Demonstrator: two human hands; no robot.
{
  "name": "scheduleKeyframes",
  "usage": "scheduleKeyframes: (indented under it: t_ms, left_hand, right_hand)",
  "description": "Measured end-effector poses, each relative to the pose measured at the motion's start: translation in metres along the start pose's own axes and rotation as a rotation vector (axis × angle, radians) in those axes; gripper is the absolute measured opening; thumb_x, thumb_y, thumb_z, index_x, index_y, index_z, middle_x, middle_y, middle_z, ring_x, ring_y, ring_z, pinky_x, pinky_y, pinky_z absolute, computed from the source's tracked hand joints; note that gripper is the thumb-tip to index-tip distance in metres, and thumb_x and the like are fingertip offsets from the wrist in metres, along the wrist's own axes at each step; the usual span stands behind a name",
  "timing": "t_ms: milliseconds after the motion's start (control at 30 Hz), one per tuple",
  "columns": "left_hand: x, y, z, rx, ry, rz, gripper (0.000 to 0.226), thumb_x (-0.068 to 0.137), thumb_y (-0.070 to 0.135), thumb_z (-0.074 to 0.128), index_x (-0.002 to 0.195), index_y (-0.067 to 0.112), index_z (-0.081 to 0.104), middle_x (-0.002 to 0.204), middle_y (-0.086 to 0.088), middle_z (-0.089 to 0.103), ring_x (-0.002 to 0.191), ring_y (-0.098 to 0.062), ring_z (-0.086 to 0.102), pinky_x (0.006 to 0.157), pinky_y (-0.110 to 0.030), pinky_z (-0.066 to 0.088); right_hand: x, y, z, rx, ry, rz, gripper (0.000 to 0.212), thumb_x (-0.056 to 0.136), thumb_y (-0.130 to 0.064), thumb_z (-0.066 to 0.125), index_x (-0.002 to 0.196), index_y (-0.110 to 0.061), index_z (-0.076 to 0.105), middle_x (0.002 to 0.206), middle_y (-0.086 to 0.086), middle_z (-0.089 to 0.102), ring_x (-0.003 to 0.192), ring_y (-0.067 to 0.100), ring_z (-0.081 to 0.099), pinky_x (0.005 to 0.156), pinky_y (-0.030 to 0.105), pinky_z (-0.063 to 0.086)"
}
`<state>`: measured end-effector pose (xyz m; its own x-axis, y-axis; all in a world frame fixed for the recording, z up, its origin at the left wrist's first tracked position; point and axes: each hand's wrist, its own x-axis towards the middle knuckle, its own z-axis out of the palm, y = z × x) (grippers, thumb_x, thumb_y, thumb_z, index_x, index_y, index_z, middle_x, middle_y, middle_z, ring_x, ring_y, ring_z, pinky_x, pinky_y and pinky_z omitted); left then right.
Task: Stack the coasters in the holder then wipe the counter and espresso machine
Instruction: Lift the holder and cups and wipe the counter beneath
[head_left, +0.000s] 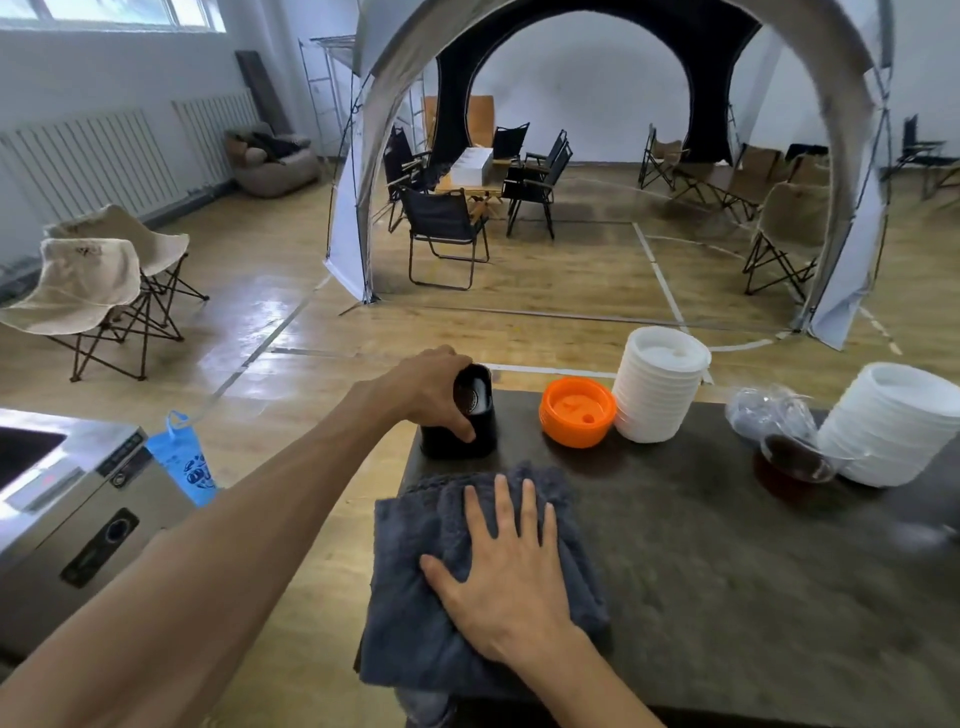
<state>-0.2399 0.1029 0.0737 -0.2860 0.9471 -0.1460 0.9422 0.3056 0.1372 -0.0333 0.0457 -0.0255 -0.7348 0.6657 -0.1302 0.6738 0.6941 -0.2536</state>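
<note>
A black coaster holder (480, 431) with dark round coasters (471, 399) upright in it stands at the far left corner of the dark counter (727, 571). My left hand (431, 389) grips the holder from the left, fingers curled round its front. A folded dark grey cloth (415, 597) lies on the counter's near left part. My right hand (511, 566) presses flat on the cloth, fingers spread and straight.
An orange lid stack (576, 410) and two white lid stacks (660, 384) (893, 426) stand along the counter's far side, with a glass vessel of dark liquid (795, 457) between them. A steel machine (78, 499) and a blue bag (187, 462) are at the left.
</note>
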Motion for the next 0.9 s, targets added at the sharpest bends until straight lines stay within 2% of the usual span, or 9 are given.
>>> scheduleKeyframes:
  t_ms: [167,300,433,533,667,800,833,900]
  left_hand:
    - [-0.02,-0.009,-0.022,-0.029,0.153,0.033,0.109,0.06,0.053,0.085,0.147,0.011,0.036,0.14,-0.006,0.043,0.128,-0.028,0.041,0.105,-0.044,0.04]
    - [-0.042,-0.016,-0.04,-0.02,0.191,0.055,0.111,0.059,0.051,0.085,0.149,0.013,0.033,0.141,-0.002,0.042,0.129,-0.024,0.039,0.106,-0.038,0.039]
    - [-0.063,-0.018,-0.04,-0.039,0.218,0.057,0.108,0.058,0.051,0.085,0.147,0.016,0.036,0.138,0.0,0.043,0.126,-0.022,0.04,0.104,-0.039,0.041]
    - [-0.076,-0.016,-0.037,-0.045,0.244,0.049,0.11,0.06,0.051,0.085,0.15,0.015,0.032,0.142,0.001,0.041,0.129,-0.021,0.038,0.105,-0.039,0.04]
    - [-0.079,-0.011,-0.037,-0.051,0.258,0.036,0.112,0.06,0.053,0.084,0.151,0.015,0.031,0.143,0.0,0.04,0.13,-0.023,0.037,0.106,-0.042,0.039]
    - [-0.056,0.005,-0.033,-0.029,0.216,0.029,0.112,0.06,0.051,0.086,0.15,0.013,0.031,0.144,-0.003,0.04,0.132,-0.025,0.036,0.108,-0.042,0.037]
    - [-0.048,0.009,-0.03,-0.027,0.188,0.026,0.112,0.06,0.051,0.086,0.15,0.013,0.031,0.145,-0.004,0.039,0.133,-0.026,0.036,0.108,-0.043,0.037]
    - [-0.032,0.016,-0.02,-0.038,0.127,0.018,0.112,0.06,0.05,0.087,0.15,0.012,0.031,0.145,-0.005,0.039,0.133,-0.027,0.036,0.108,-0.044,0.038]
  right_hand:
    - [0.046,-0.002,-0.001,0.027,0.078,-0.008,0.085,0.09,-0.075,0.017,0.158,-0.027,0.0,0.165,0.01,-0.014,0.149,0.032,-0.022,0.12,0.052,-0.012]
    - [0.102,-0.009,-0.006,0.047,0.129,0.024,0.084,0.091,-0.073,0.02,0.158,-0.024,0.009,0.166,0.01,-0.008,0.15,0.033,-0.017,0.12,0.053,-0.008]
    - [0.137,-0.011,-0.019,0.146,0.153,0.047,0.088,0.093,-0.067,0.035,0.158,-0.018,0.001,0.166,0.009,-0.007,0.151,0.031,-0.015,0.121,0.05,-0.008]
    - [0.143,-0.009,-0.018,0.103,0.148,0.027,0.089,0.091,-0.068,0.036,0.158,-0.022,-0.002,0.166,0.009,-0.008,0.15,0.032,-0.016,0.12,0.052,-0.008]
    - [0.105,-0.01,-0.01,0.085,0.173,-0.012,0.086,0.09,-0.072,0.027,0.158,-0.022,0.008,0.167,0.008,-0.002,0.151,0.03,-0.014,0.121,0.052,-0.006]
    - [0.023,-0.001,0.007,0.052,0.153,-0.089,0.084,0.089,-0.072,0.022,0.158,-0.025,0.013,0.167,0.006,-0.002,0.152,0.028,-0.013,0.12,0.048,-0.009]
    - [0.0,0.004,0.011,0.043,0.162,-0.108,0.084,0.088,-0.073,0.024,0.157,-0.027,0.018,0.166,0.005,0.004,0.152,0.028,-0.007,0.119,0.046,-0.007]
    - [-0.039,0.021,0.017,0.001,0.192,-0.12,0.08,0.084,-0.074,0.036,0.149,-0.028,0.042,0.16,0.004,0.032,0.149,0.031,0.024,0.114,0.046,0.01]
